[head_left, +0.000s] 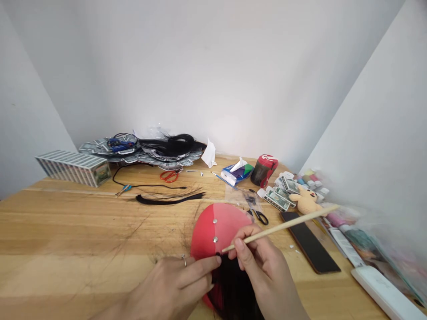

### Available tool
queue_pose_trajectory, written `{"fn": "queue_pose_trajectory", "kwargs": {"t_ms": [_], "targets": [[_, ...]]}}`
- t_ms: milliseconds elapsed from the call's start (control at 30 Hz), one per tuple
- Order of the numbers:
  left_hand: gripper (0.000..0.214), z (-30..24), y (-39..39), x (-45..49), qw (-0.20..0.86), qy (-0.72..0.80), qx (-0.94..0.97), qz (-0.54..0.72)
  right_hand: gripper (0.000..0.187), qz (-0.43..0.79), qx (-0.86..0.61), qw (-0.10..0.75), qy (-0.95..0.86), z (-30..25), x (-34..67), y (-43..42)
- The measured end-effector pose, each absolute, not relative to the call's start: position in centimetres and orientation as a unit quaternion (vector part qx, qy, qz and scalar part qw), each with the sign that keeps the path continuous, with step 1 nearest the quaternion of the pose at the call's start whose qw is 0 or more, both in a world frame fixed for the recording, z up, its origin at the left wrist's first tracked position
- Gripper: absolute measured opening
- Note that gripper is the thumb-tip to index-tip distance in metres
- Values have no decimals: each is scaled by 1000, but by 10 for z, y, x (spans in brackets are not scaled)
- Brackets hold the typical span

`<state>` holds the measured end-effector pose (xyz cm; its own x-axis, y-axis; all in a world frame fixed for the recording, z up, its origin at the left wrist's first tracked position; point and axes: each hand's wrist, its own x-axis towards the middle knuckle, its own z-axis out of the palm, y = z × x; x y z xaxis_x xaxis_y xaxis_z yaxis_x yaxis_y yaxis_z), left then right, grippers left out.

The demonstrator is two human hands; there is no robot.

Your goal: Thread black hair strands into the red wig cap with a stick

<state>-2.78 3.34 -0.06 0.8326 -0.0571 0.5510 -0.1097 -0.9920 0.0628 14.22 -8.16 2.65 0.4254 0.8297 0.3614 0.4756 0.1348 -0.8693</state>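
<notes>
A red dome-shaped form (213, 224) with two silver pins sits on the wooden table (66, 231) near the front edge. Black hair (233, 291) covers its near side. My left hand (173, 286), with a ring on one finger, presses its fingers together on the hair at the edge of the form. My right hand (263, 266) pinches a long thin wooden stick (283, 226), whose tip touches the hair where it meets the red surface.
Black scissors (257, 214) lie just behind the form, a dark phone (310, 246) to its right. A strand of black hair (170, 200), red scissors (169, 176), tissue pack (237, 172), red-lidded cup (264, 170), plush toy (306, 200) and stacked small boxes (75, 167) lie further back.
</notes>
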Motion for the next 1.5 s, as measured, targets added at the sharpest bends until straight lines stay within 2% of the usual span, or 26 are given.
{"fn": "queue_pose_trajectory", "kwargs": {"t_ms": [167, 433, 867, 1067, 1233, 1500], "targets": [[29, 0, 33, -28, 121, -32, 953, 277, 25, 177, -639, 526, -533, 26, 146, -84], [24, 3, 35, -28, 200, -13, 943, 265, 19, 133, -630, 483, -594, 23, 150, -86], [25, 1, 34, -29, 268, 12, 935, 231, 21, 90, -628, 505, -585, 23, 148, -83], [24, 8, 35, -26, 493, 106, 824, 259, 24, 155, -614, 544, -551, 26, 148, -81], [45, 7, 41, -18, 676, 189, 677, 220, 27, 185, -622, 549, -527, 26, 148, -80], [47, 4, 43, -15, 778, 245, 536, 215, 26, 188, -648, 553, -489, 21, 146, -79]]}}
